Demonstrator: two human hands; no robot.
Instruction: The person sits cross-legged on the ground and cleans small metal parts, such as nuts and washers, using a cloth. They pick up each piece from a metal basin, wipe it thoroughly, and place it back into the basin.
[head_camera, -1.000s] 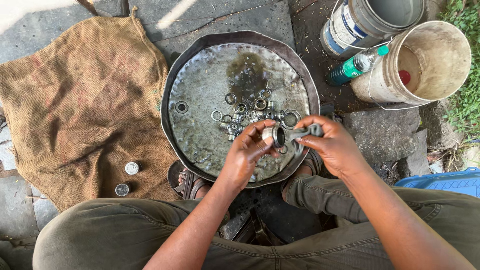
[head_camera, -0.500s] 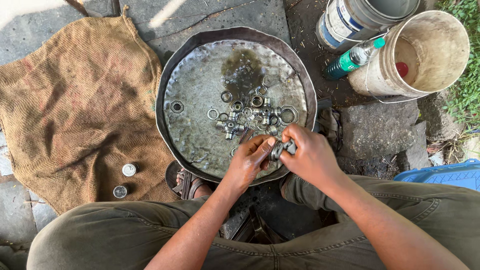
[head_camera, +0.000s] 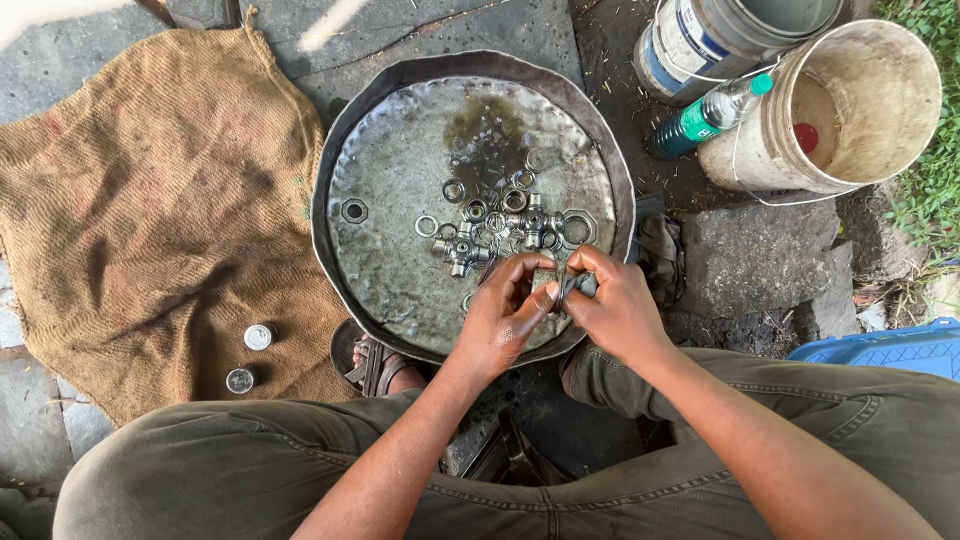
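While the person sits over the work, both hands meet above the near rim of the pan.

Left hand: the left hand (head_camera: 500, 320) has its fingers curled together, thumb and fingertips pinched on a small metal part (head_camera: 548, 280) that is mostly hidden between the two hands.

Right hand: the right hand (head_camera: 617, 305) is closed in a pinch on a thin dark tool (head_camera: 577, 285) pressed against the same part; what kind of tool it is cannot be told.

Small metal part: held just above the pan's near edge, between the fingertips of both hands, touching both.

Pan: a round, dented metal pan (head_camera: 350, 170) lies on the ground in front of the knees, its floor wet and stained dark toward the far side.

Loose hardware: a cluster of nuts, rings and washers (head_camera: 490, 220) lies in the middle of the pan, just beyond the hands; one hexagonal nut (head_camera: 354, 210) lies apart near the left wall.

Sacking: a brown burlap cloth (head_camera: 150, 210) is spread left of the pan, with two small round metal caps (head_camera: 250, 358) on its near edge.

Far right: a dirty white bucket (head_camera: 850, 110) lies tipped beside a paint can (head_camera: 720, 35), a green plastic bottle (head_camera: 705, 118) resting between them.

Foot: a sandalled foot (head_camera: 375, 365) shows under the pan's near-left rim.
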